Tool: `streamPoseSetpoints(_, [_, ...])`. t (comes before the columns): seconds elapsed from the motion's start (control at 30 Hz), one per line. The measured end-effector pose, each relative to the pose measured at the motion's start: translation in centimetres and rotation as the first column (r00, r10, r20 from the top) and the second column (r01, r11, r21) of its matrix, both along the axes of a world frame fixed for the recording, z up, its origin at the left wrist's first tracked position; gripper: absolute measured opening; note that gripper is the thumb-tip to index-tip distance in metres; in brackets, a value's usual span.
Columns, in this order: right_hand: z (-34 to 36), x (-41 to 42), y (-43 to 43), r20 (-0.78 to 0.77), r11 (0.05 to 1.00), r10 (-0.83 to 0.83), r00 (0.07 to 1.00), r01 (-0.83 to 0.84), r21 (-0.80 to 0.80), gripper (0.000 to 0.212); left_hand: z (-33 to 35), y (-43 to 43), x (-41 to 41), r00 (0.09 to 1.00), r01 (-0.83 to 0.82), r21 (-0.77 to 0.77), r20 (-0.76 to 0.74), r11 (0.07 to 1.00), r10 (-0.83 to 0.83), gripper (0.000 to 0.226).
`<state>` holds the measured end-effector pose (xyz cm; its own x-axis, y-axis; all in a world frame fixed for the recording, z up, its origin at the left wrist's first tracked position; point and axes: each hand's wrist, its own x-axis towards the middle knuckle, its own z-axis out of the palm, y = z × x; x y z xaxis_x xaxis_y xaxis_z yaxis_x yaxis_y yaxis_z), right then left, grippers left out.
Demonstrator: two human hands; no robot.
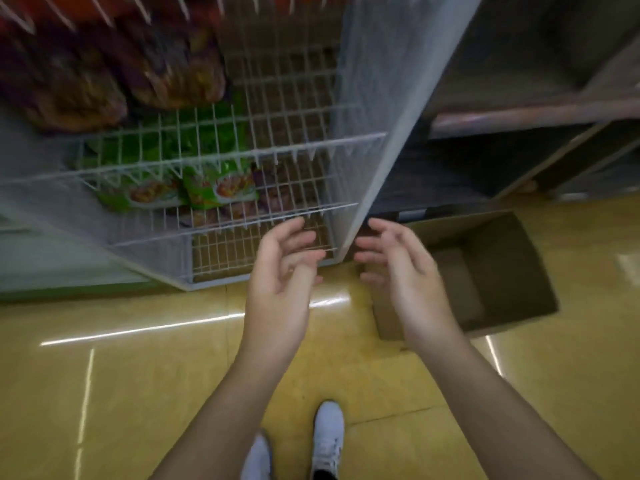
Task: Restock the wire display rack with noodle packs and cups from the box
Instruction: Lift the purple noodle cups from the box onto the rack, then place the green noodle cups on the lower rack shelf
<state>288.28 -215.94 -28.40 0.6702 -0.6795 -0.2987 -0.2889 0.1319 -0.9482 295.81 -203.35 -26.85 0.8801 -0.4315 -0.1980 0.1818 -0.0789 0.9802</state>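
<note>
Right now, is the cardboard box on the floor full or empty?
Empty, as far as shows: in the cardboard box only bare bottom and walls show; its left edge is hidden.

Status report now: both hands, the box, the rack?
Left hand and right hand open, empty. Box beside rack, no packs visible inside. Green packs in wire rack. Nothing in the way.

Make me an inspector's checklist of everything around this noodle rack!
Surface: glossy yellow floor.
Job's things: white wire rack holds green packs, darker packs above; cardboard box on the floor, no packs visible inside.
Clutter: nothing seen.
Hands: left hand and right hand open, empty, near the rack's bottom corner.
Cables: nothing seen.
Surroundings: dark shelving beside the rack; white shoes.
</note>
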Motion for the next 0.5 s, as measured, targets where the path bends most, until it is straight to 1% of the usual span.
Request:
streamPoseSetpoints(0.13, [10.1, -4.3, 0.6, 0.053, 0.998, -0.052, 0.997, 0.054, -0.038, 0.019, 9.0, 1.5, -3.4, 0.994, 0.054, -0.07, 0.103, 0.996, -0.047, 0.033])
streamPoseSetpoints(0.23, [16.6, -7.3, 1.8, 0.079, 0.991, -0.099, 0.992, 0.105, -0.085, 0.02, 14.7, 3.2, -6.5, 0.988, 0.09, -0.115, 0.136, 0.989, -0.074, 0.033])
streamPoseSetpoints(0.37, [22.4, -11.9, 4.4, 0.131, 0.976, -0.165, 0.978, 0.181, -0.119, 0.021, 20.1, 4.9, -10.4, 0.978, 0.137, -0.181, 0.179, 0.974, -0.104, 0.032])
streamPoseSetpoints(0.5, [25.9, -16.0, 6.3, 0.157, 0.963, -0.195, 0.968, 0.219, -0.156, 0.022, 23.6, 5.8, -14.2, 0.96, 0.205, -0.208, 0.235, 0.956, -0.154, 0.033])
